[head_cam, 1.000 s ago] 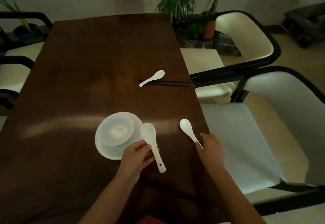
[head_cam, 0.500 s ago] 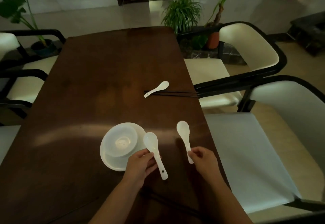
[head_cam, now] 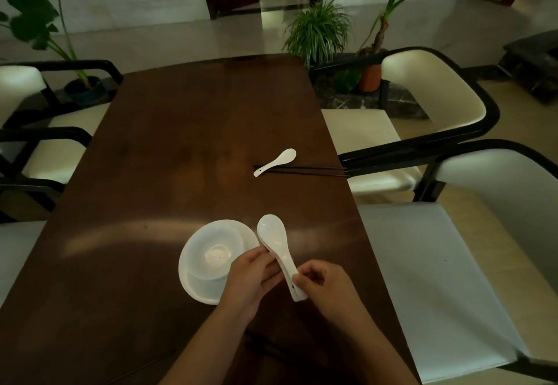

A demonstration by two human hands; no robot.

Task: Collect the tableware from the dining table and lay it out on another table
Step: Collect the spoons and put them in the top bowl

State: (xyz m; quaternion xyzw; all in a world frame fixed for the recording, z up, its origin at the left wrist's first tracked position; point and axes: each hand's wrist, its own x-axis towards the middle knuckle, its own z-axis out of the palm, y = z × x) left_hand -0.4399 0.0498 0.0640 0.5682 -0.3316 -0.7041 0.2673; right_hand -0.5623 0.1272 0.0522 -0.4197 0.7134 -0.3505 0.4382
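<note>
Meanwhile, at a dark brown wooden dining table point(head_cam: 181, 143), a person's left hand point(head_cam: 252, 276) and right hand point(head_cam: 324, 286) close together on two white ceramic soup spoons point(head_cam: 276, 244), nested one on the other and lifted above the tabletop. The left fingers pinch the handles midway; the right fingers grip the handle ends. Just beside them, to the left, a white ceramic bowl point(head_cam: 214, 251) sits in a white round plate point(head_cam: 199, 289) on the table. Farther along, near the right edge, a third small white spoon point(head_cam: 276, 161) lies touching a pair of black chopsticks point(head_cam: 314, 170). Cream-cushioned, black-framed chairs point(head_cam: 428, 107) flank the table, and potted green plants point(head_cam: 317, 31) stand beyond it.
</note>
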